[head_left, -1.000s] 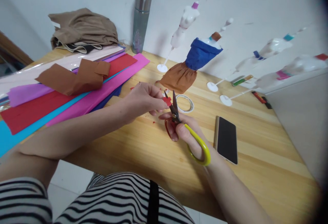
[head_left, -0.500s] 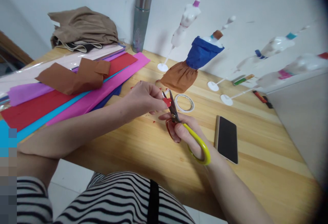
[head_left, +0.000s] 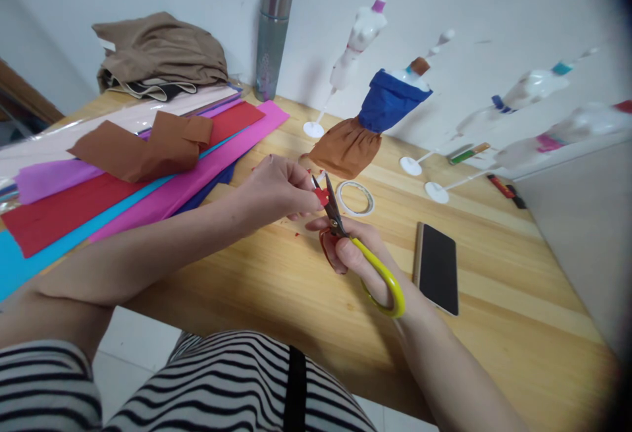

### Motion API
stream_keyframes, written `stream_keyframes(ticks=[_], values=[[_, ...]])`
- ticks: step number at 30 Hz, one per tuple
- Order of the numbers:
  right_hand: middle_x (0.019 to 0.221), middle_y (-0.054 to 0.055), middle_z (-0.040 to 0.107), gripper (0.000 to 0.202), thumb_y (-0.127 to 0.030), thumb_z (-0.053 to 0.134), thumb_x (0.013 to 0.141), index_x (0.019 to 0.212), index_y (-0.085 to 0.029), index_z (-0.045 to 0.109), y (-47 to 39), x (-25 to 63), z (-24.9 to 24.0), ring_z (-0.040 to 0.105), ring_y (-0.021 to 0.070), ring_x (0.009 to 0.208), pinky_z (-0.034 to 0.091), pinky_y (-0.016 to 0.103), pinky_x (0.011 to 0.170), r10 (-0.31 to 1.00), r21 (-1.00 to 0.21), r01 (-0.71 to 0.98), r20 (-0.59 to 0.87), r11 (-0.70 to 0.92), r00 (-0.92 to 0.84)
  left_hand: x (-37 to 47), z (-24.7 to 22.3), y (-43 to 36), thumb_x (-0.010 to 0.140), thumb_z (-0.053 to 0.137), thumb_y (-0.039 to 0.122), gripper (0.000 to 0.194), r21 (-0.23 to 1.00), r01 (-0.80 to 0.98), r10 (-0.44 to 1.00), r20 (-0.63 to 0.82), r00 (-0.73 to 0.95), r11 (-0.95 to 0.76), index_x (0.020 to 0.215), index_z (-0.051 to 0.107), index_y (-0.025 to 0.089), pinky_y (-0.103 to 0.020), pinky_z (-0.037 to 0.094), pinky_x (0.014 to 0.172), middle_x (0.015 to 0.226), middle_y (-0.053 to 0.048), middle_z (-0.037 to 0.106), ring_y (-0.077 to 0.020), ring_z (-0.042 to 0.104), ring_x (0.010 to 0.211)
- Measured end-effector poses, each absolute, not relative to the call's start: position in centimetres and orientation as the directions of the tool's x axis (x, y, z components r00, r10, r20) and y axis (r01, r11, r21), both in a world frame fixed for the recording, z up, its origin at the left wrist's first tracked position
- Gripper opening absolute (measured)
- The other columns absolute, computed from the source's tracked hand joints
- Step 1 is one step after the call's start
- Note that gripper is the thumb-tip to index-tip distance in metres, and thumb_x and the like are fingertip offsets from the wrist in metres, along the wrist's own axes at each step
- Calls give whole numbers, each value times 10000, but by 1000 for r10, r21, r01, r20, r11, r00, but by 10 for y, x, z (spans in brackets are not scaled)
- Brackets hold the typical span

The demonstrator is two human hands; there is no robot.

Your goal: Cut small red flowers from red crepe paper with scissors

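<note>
Between the thumb and finger of my left hand (head_left: 276, 191) is a small piece of red paper (head_left: 322, 196). My right hand (head_left: 368, 254) grips scissors (head_left: 382, 280) with yellow handles and dark blades, thumb through one loop. The blades stand apart, with the red piece at them. Tiny red scraps lie on the table beneath my hands. Just beyond the blades lies a roll of white tape (head_left: 355, 199). A small mannequin in a blue top (head_left: 392, 99) and brown gathered skirt (head_left: 345, 147) leans in view behind it.
Coloured paper strips (head_left: 217, 162) and a brown piece (head_left: 148, 149) lie left on the wooden table (head_left: 276, 300). Behind stand a folded brown cloth (head_left: 160, 53), a thermos (head_left: 274, 37) and white mannequins (head_left: 363, 33). At right are a phone (head_left: 438, 269) and a glue stick-like green tube (head_left: 464, 155).
</note>
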State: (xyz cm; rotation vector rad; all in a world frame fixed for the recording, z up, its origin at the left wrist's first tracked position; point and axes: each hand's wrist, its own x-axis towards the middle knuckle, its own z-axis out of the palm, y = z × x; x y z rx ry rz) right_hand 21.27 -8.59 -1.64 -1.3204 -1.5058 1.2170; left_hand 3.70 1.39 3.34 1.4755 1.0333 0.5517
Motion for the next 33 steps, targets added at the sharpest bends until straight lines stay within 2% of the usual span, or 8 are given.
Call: stream_keyframes(ticks=[6,13,19,26,33], values=[[615,-35,433,669,-765,547,877,1089,-142,667,-86,212,-16,394,138,556,274,292,516,987,-967,255,-46,-5,-156,36,34,14,653,687,200,186,956,280,834,-224,505,87,492,605,156,-195,369,519,463,17,564,-86,545,506],[590,-55,419,680,-764,550,876,1095,-132,673,-85,214,-20,384,122,513,285,290,505,985,-972,235,-49,-10,-163,38,32,14,653,688,192,176,952,292,839,-236,491,97,498,613,159,-201,411,528,486,-1,581,-162,667,627],[565,-74,406,590,-694,556,917,1127,-154,674,-84,219,-24,368,110,475,299,280,481,976,-979,202,-48,-4,-215,38,34,13,650,694,195,176,947,298,841,-256,476,119,500,608,164,-200,434,532,495,-8,590,-168,670,654],[563,-78,418,610,-703,579,900,1111,-140,684,-87,217,-21,361,92,454,301,264,461,978,-982,183,-78,-43,-192,38,32,14,629,697,195,171,961,252,841,-230,489,116,487,607,162,-189,381,486,467,-1,583,-147,630,577],[573,-71,428,613,-714,565,898,1114,-153,686,-87,217,-20,362,94,446,291,260,445,976,-978,202,-100,-61,-192,38,35,14,617,706,181,173,964,221,831,-240,502,145,483,600,152,-189,406,499,475,2,588,-115,589,534]])
